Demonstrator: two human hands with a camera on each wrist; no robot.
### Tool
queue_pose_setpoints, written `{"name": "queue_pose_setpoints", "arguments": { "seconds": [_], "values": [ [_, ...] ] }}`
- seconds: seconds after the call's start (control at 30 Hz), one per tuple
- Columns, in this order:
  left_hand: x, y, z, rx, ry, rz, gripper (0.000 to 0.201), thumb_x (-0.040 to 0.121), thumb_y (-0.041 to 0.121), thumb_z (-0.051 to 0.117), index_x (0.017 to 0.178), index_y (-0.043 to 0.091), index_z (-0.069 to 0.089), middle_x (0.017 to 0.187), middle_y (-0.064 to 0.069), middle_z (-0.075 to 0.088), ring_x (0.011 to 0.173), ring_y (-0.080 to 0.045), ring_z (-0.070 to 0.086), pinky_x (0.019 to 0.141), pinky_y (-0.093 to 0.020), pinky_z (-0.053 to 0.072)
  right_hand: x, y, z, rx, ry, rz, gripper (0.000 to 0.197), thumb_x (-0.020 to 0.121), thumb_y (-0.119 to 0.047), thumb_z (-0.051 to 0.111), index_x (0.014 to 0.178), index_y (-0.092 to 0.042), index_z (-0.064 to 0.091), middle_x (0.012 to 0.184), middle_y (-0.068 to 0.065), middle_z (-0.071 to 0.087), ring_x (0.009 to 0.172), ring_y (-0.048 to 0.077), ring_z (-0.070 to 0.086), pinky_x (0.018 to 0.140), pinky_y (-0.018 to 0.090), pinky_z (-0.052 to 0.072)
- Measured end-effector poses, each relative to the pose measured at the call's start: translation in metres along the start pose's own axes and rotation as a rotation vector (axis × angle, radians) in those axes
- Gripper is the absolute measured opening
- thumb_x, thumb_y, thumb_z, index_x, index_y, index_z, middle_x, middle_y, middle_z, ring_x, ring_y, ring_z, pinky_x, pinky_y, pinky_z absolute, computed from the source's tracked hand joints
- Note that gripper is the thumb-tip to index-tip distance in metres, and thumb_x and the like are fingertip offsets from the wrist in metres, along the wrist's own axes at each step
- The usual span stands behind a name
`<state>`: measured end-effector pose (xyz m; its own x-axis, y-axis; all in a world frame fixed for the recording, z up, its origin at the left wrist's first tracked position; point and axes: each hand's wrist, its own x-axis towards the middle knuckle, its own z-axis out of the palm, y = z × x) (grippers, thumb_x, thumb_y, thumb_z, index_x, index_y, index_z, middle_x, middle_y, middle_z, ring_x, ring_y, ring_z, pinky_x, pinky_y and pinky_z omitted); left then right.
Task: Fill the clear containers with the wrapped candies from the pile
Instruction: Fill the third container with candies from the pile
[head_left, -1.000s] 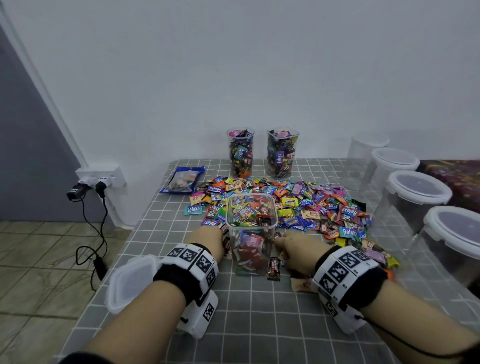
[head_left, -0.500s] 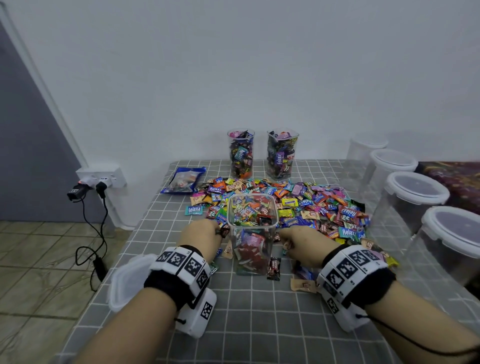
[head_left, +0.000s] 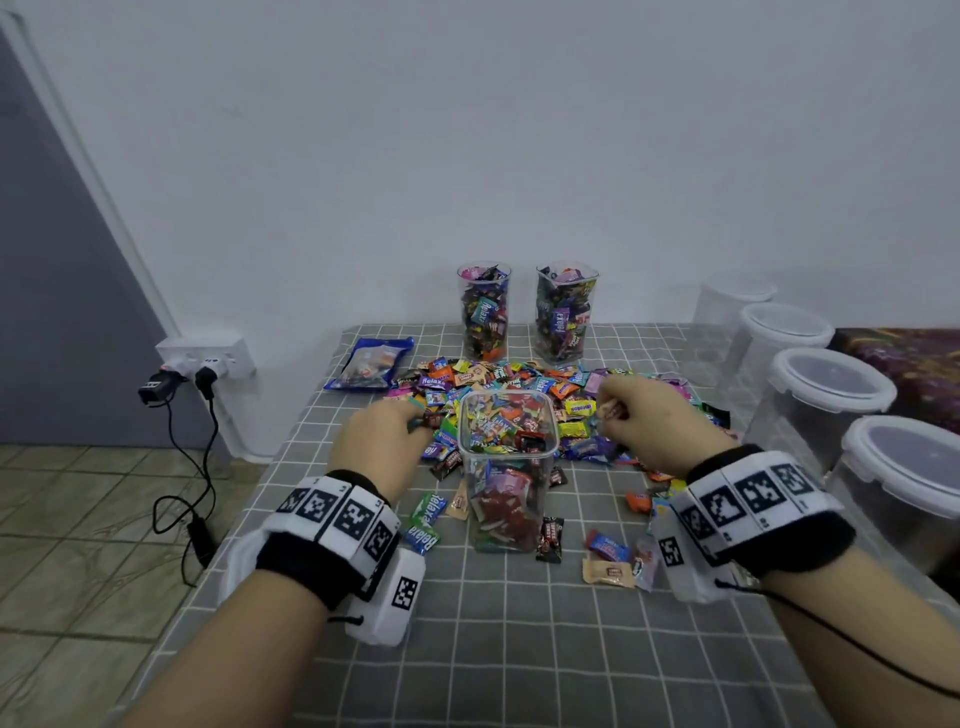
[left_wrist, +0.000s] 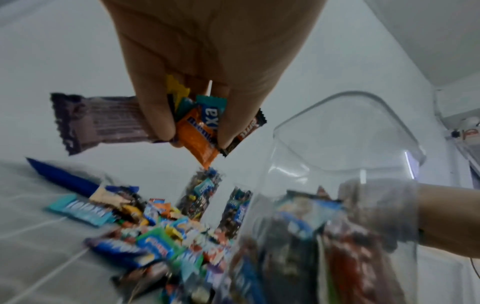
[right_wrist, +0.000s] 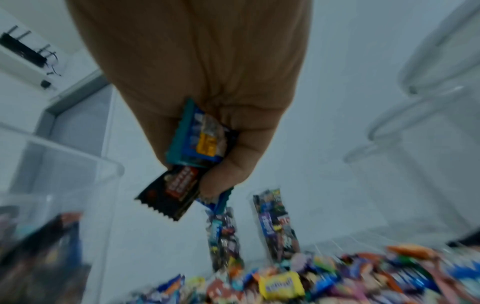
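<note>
From the head view, three open clear containers held candies: two tall full ones (head_left: 484, 310) by the wall and a square one (head_left: 508, 467) at the near edge of the candy pile (head_left: 566, 395) on the checked table (head_left: 519, 649). Four lidded tubs (head_left: 826, 395) lined the right side. The left hand (head_left: 382, 441) and right hand (head_left: 654, 426) flanked the square container.

The left wrist view showed fingers (left_wrist: 158, 115) pinched on several wrapped candies (left_wrist: 200, 131).

The right wrist view showed fingers (right_wrist: 228, 174) curled around a few wrappers (right_wrist: 200, 144).
</note>
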<state>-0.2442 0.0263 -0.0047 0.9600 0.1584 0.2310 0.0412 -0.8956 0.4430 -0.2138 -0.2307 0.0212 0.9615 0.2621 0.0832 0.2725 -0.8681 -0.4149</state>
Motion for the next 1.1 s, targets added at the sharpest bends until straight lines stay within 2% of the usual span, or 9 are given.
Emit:
{"name": "queue_pose_setpoints", "arguments": {
  "seconds": [0.17,0.3,0.43,0.57,0.7,0.87,0.97,1.03,1.1],
  "values": [
    [0.003,0.013,-0.022,-0.059,0.082,0.056,0.022,0.091,0.025,0.056,0.108,0.019,0.069,0.099,-0.003,0.070,0.083,-0.018,0.057,0.070,-0.026,0.038,0.005,-0.026,-0.021,0.106,0.105,-0.098,0.026,0.088,-0.010,0.060,0.073,-0.024,0.044,0.080,-0.005,0.051,0.072,0.016,0.058,0.055,0.018,0.040],
    [0.005,0.023,-0.030,-0.096,0.119,0.090,0.021,0.091,0.025,0.055,0.105,0.018,0.070,0.092,-0.002,0.069,0.078,-0.017,0.057,0.067,-0.029,0.040,0.004,-0.058,-0.022,0.137,0.147,-0.226,0.014,0.089,-0.009,0.058,0.082,-0.017,0.048,0.086,-0.002,0.052,0.082,0.022,0.060,0.069,0.031,0.045],
    [0.006,0.032,-0.033,-0.105,0.150,0.122,0.022,0.091,0.027,0.056,0.105,0.019,0.071,0.091,-0.001,0.068,0.076,-0.015,0.053,0.063,-0.026,0.032,0.006,-0.077,-0.007,0.075,0.170,-0.315,0.010,0.090,-0.012,0.054,0.086,-0.017,0.047,0.087,-0.003,0.047,0.084,0.018,0.049,0.069,0.026,0.032],
    [0.006,0.035,-0.034,-0.103,0.144,0.145,0.022,0.091,0.028,0.055,0.104,0.021,0.071,0.090,0.001,0.068,0.077,-0.014,0.053,0.066,-0.027,0.035,0.008,-0.084,0.013,-0.008,0.147,-0.374,0.004,0.091,-0.014,0.052,0.093,-0.012,0.050,0.097,0.008,0.052,0.089,0.027,0.051,0.076,0.035,0.040],
    [0.005,0.036,-0.035,-0.101,0.141,0.161,0.022,0.091,0.027,0.055,0.104,0.021,0.071,0.094,0.000,0.070,0.083,-0.015,0.057,0.071,-0.029,0.040,0.007,-0.082,0.023,-0.046,0.160,-0.402,0.011,0.090,-0.015,0.053,0.098,-0.007,0.054,0.097,0.009,0.052,0.091,0.025,0.050,0.072,0.030,0.032],
    [0.004,0.038,-0.035,-0.134,0.117,0.153,0.023,0.091,0.026,0.056,0.107,0.018,0.071,0.099,0.000,0.069,0.088,-0.015,0.057,0.073,-0.026,0.039,0.003,-0.078,0.027,-0.006,0.187,-0.402,0.020,0.087,-0.019,0.057,0.105,-0.010,0.059,0.100,0.007,0.055,0.093,0.025,0.052,0.078,0.036,0.040],
    [0.002,0.040,-0.036,-0.158,0.116,0.154,0.022,0.090,0.024,0.057,0.104,0.018,0.072,0.095,-0.001,0.069,0.087,-0.017,0.059,0.072,-0.029,0.041,-0.005,-0.073,0.029,0.111,0.287,-0.425,0.029,0.087,-0.026,0.059,0.111,-0.010,0.060,0.107,0.005,0.058,0.100,0.021,0.053,0.082,0.029,0.039],
    [0.001,0.042,-0.038,-0.174,0.113,0.149,0.020,0.090,0.024,0.057,0.100,0.018,0.073,0.091,-0.002,0.069,0.083,-0.018,0.059,0.072,-0.032,0.044,-0.012,-0.067,0.028,0.268,0.328,-0.376,0.041,0.086,-0.032,0.062,0.121,-0.012,0.055,0.116,0.000,0.054,0.108,0.014,0.048,0.089,0.024,0.035],
    [0.000,0.044,-0.040,-0.197,0.114,0.145,0.019,0.090,0.025,0.057,0.099,0.018,0.073,0.089,-0.002,0.069,0.082,-0.019,0.059,0.073,-0.033,0.046,-0.017,-0.060,0.027,0.436,0.205,-0.236,0.065,0.083,-0.036,0.070,0.137,-0.016,0.040,0.127,-0.009,0.043,0.117,0.004,0.038,0.096,0.021,0.030]
  ]
}}
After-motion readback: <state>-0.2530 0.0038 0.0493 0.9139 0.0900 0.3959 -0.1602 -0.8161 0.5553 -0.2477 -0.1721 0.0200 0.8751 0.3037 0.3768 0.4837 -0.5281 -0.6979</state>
